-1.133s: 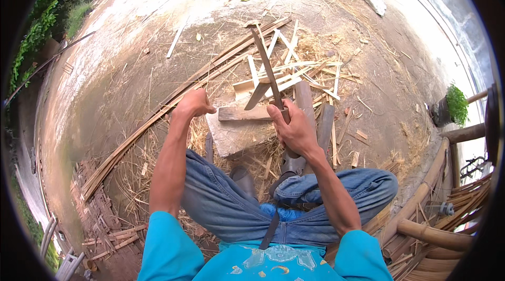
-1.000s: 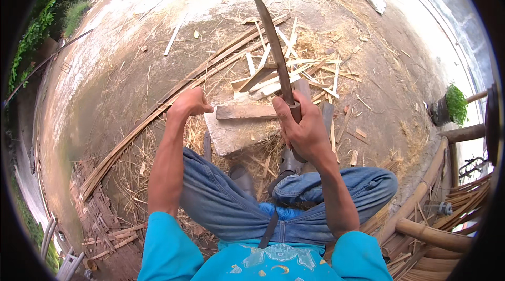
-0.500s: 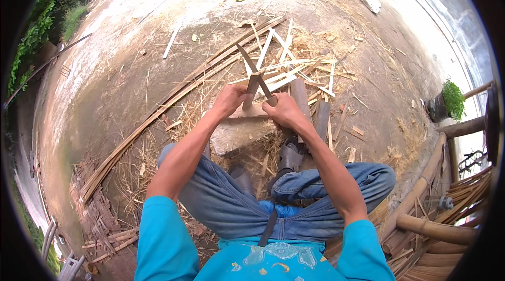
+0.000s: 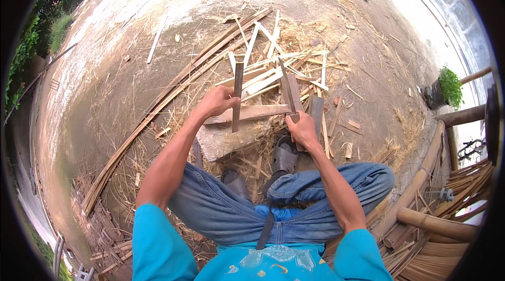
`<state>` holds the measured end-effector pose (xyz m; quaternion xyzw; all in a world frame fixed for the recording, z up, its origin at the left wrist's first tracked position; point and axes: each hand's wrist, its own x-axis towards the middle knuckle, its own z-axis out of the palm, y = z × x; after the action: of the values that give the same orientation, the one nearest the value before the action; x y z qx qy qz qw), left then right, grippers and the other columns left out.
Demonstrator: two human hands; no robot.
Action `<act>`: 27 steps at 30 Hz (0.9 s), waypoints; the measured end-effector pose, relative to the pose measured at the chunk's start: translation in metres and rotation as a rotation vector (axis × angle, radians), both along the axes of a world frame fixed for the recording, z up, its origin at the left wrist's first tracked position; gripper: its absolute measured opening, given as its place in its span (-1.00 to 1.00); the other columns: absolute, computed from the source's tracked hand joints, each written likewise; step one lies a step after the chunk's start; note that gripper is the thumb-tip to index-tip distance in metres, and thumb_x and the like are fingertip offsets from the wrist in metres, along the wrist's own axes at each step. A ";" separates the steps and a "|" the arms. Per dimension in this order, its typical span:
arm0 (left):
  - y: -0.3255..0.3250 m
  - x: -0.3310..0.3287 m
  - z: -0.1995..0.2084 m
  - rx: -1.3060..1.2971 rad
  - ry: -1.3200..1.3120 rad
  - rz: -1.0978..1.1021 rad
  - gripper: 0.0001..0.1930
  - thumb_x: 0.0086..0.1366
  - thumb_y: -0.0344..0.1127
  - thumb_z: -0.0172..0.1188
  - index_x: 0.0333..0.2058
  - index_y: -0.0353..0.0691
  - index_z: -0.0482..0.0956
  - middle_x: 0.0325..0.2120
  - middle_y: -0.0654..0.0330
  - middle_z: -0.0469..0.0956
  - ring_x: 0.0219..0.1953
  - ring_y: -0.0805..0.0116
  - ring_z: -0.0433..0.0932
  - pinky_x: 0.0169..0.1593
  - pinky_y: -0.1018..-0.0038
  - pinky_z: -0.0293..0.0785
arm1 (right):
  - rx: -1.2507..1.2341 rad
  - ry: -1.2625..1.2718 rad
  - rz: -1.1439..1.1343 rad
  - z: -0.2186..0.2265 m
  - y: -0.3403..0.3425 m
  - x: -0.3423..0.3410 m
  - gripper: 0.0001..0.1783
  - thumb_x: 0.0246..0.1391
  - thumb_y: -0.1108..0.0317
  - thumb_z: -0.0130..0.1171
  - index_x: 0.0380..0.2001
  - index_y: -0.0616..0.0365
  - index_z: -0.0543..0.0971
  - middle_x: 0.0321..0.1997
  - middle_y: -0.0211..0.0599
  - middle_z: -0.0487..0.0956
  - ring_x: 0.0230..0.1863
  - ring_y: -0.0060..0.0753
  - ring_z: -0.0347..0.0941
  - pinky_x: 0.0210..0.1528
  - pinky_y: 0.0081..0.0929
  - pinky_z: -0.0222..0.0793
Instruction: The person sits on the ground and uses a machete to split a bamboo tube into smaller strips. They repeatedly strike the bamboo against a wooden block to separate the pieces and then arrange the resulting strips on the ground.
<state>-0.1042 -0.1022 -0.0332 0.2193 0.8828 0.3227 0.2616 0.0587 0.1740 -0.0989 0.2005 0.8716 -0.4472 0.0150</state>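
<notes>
- Your left hand [image 4: 218, 101] reaches in from the left with the forearm angled far and right, thumb and fingers pinching the dark strip [image 4: 238, 97] at its edge.
- The strip stands almost straight in the near-far direction, its near end crossing in front of the block [image 4: 258, 113].
- Your right hand [image 4: 303, 128] is wrapped around the handle of the knife [image 4: 287, 85], forearm angled far and left.
- The blade points far and slightly left, to the right of the strip and apart from it.
- The block lies crosswise on the pale slab [image 4: 215, 142], between your hands.
- Just beyond, a loose pile of pale slats [image 4: 263, 84] crowds the far side of the blade and strip.
- Long laths [image 4: 142, 123] run diagonally along the left.
- A dark post [image 4: 316, 114] lies just right of your right hand.
- Your sandals [image 4: 284, 158] rest near the slab.
- At the far right stands a potted plant [image 4: 451, 86].
</notes>
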 end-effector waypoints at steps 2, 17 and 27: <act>0.006 -0.006 0.008 0.019 -0.044 -0.047 -0.55 0.40 0.01 0.25 -0.05 -0.32 0.69 -0.27 0.05 0.74 -0.17 0.27 0.71 -0.04 0.27 0.57 | -0.041 -0.036 -0.027 -0.016 -0.016 0.009 -0.59 0.14 0.18 0.27 -0.30 0.44 0.58 -0.47 0.15 0.66 -0.40 0.16 0.65 -0.28 -0.11 0.53; 0.057 -0.033 -0.048 -0.186 0.136 0.036 -0.60 0.27 -0.09 0.18 -0.11 -0.32 0.60 -0.29 -0.17 0.69 -0.19 -0.01 0.71 -0.07 0.11 0.60 | -0.366 0.054 -0.254 -0.044 -0.065 0.082 -0.63 0.28 0.16 0.24 -0.40 0.25 0.44 -0.66 -0.35 0.48 -0.72 -0.52 0.45 -0.70 -0.42 0.35; 0.112 -0.022 -0.114 -0.459 0.455 0.005 -0.04 -0.03 0.27 0.53 0.13 -0.38 0.40 0.03 -0.12 0.50 0.05 -0.09 0.58 0.04 -0.03 0.50 | -0.445 -0.043 -0.376 -0.025 -0.056 0.098 -0.55 0.23 0.12 0.27 -0.25 0.42 0.54 -0.66 -0.22 0.56 -0.68 -0.39 0.53 -0.61 -0.39 0.40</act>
<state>-0.1264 0.0097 -0.1469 0.2191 0.9689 0.0585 0.0992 0.1567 0.1175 -0.1240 0.3596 0.6990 -0.6181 -0.0062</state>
